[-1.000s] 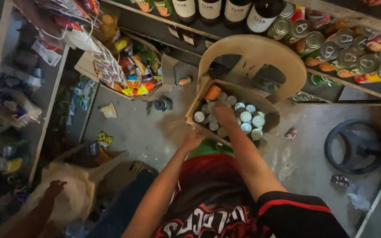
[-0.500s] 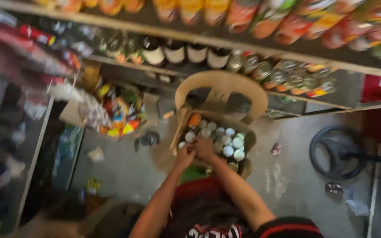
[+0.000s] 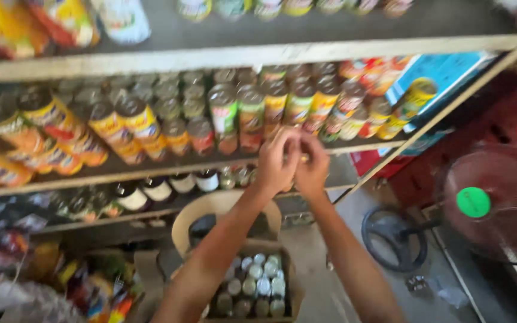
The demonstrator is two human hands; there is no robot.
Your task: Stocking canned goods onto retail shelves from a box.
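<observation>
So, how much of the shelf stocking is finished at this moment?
The middle shelf already carries rows of cans. The left hand and right hand are raised together at the shelf edge, around something small; the blur hides what it is. The cardboard box below, on the chair, holds many cans, so much seems left.

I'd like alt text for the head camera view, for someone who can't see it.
Two bare hands, left hand and right hand, meet in front of a shelf of cans; anything they hold is blurred. Below sits a cardboard box of cans on a plastic chair, with a red fan at right.
</observation>
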